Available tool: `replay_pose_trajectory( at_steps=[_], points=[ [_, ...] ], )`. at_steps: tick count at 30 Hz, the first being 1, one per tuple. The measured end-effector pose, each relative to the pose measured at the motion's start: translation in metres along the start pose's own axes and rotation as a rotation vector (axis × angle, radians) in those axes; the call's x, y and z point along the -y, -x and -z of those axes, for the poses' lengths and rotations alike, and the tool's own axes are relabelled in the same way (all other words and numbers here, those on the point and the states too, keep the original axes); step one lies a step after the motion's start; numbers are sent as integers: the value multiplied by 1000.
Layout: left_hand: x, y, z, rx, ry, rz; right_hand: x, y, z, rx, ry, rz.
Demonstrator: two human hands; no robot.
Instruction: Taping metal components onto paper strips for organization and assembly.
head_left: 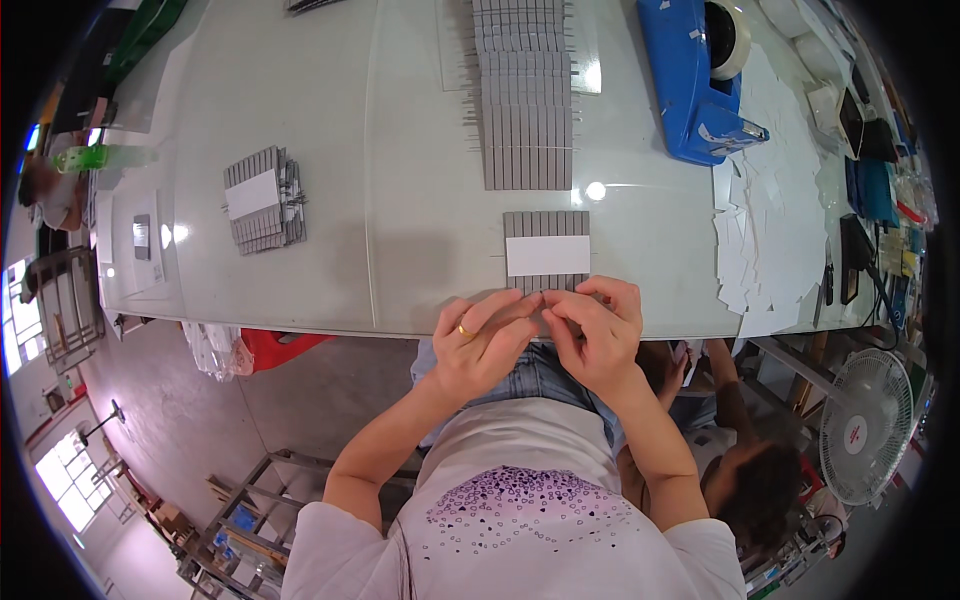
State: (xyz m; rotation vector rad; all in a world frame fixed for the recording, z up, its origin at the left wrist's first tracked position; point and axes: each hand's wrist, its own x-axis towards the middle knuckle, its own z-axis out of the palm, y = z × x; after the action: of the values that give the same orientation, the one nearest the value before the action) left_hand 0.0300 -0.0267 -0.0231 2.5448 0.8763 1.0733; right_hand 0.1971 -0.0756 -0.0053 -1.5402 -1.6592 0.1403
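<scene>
A small grey panel of parallel strips (548, 222) lies on the glass-topped table in front of me, with a blank white paper band (548, 256) across its middle. Both hands meet at its near edge, by the table's front edge. My left hand (485, 340), a ring on one finger, is closed with its fingertips together. My right hand (598, 330) is likewise pinched, its fingertips close to the left ones. Whatever is between the fingertips is too small and hidden to make out. Thin wires stick out from the panel's sides.
Beyond lies a long row of overlapping grey strip panels (528, 150). A banded stack of panels (252, 195) sits left. To the right are a blue tape dispenser (690, 90) and a pile of white paper slips (765, 220). A fan (862, 425) and another person (755, 490) are at lower right.
</scene>
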Motion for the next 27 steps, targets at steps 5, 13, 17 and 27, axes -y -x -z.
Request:
replay_pose_trajectory(
  at_steps=[5, 13, 17, 27],
  points=[
    [0, -1, 2, 4, -31, -19, 1, -1, 1, 1, 5, 8],
    [1, 4, 3, -14, -16, -3, 3, -3, -2, 15, -5, 28],
    [1, 4, 3, -15, -8, 10, 3, -3, -3, 20, 2, 38],
    [1, 4, 4, -11, -1, 11, 3, -3, -2, 24, 14, 39]
  ],
)
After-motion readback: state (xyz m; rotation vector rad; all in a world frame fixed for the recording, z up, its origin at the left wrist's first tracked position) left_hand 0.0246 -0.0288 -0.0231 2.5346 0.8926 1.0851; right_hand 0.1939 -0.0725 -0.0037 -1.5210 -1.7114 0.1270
